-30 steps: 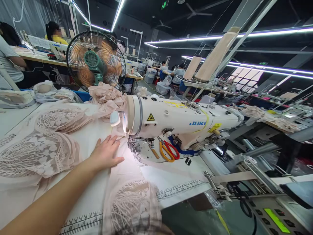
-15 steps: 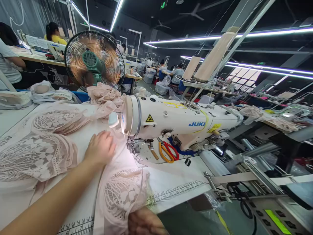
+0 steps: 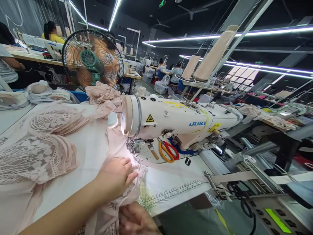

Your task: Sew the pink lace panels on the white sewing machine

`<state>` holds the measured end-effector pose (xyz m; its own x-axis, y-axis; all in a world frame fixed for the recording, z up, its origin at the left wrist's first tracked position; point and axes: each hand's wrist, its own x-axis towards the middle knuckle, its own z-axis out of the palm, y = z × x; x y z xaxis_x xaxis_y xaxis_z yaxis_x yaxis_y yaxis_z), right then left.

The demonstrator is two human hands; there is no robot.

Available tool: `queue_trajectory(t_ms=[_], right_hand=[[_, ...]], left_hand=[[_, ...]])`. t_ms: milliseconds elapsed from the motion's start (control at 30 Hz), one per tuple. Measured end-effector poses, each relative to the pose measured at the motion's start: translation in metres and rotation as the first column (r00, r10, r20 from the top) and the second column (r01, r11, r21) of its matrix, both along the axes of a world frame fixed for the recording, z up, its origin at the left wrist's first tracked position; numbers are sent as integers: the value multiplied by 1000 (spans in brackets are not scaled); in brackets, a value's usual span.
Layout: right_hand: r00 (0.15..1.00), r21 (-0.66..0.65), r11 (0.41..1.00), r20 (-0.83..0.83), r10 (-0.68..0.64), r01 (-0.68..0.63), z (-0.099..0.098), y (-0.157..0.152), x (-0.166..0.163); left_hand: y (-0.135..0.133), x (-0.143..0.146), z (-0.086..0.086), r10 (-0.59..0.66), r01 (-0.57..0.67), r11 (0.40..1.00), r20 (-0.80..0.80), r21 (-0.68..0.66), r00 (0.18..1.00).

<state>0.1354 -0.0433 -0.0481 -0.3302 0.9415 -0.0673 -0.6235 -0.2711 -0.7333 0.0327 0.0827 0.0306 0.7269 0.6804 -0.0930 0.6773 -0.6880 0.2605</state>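
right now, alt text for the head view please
A person's left hand rests on pale pink lace fabric beside a white sewing machine; the right hand touches the fabric's near edge. A fan stands behind.

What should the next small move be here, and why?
Probably ease the fabric a little toward the presser foot. The left hand lies flat on it just short of the lit needle area, and the right hand grips its bunched part at the near edge of the table, so both hands can steer it.
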Motion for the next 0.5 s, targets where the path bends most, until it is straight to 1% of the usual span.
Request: queue_trajectory(t_ms=[100, 167, 267, 400, 500], right_hand=[[999, 20, 1000, -52, 2, -1, -6, 12, -6], [998, 17, 1000, -56, 17, -16, -8, 18, -10], [997, -19, 1000, -68, 21, -22, -5, 24, -13], [996, -108, 994, -83, -44, 35, 2, 25, -15], [998, -106, 993, -28, -63, 60, 2, 25, -16]], left_hand=[[4, -1, 2, 9, -9, 1000, -4, -3, 1000], [7, -2, 0, 4, -4, 1000, 12, 13, 1000], [11, -5, -9, -8, 5, 998, 49, 70, 999], [17, -8, -21, -14, 1, 993, 114, 114, 993], [20, -8, -25, -28, 10, 992, 141, 127, 990]])
